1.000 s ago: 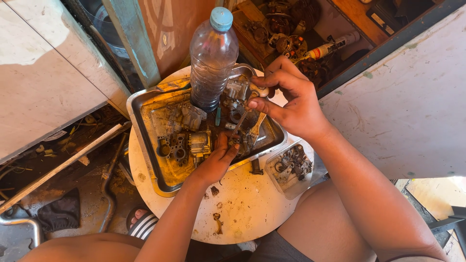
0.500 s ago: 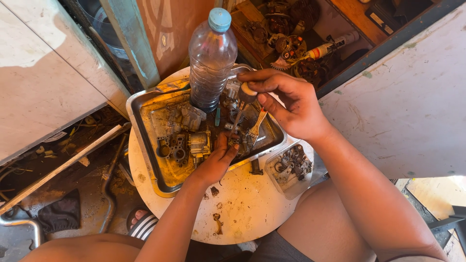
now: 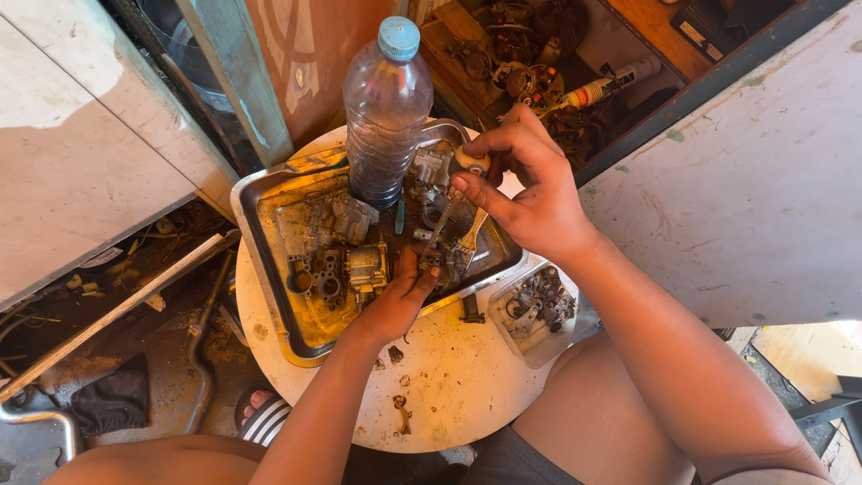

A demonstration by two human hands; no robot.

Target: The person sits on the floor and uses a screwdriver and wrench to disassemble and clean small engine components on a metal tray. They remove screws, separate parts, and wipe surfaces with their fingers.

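A screwdriver (image 3: 453, 211) is pinched by its rounded pale handle in the right hand (image 3: 525, 193), its shaft running down from that grip to a grimy carburettor part (image 3: 444, 256) pressed under the left hand's (image 3: 395, 301) closed fingers. Both sit inside a rusty metal tray (image 3: 269, 269) on a round stained bench (image 3: 467, 386), beside a clear plastic bottle (image 3: 386, 117). Cluttered shelves are seen beyond.

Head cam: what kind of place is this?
Probably a small engine or motorcycle repair stall. A metal tray on a round white table holds grimy carburettor-like parts, a crate of greasy metal parts sits behind, and the right hand works a screwdriver.
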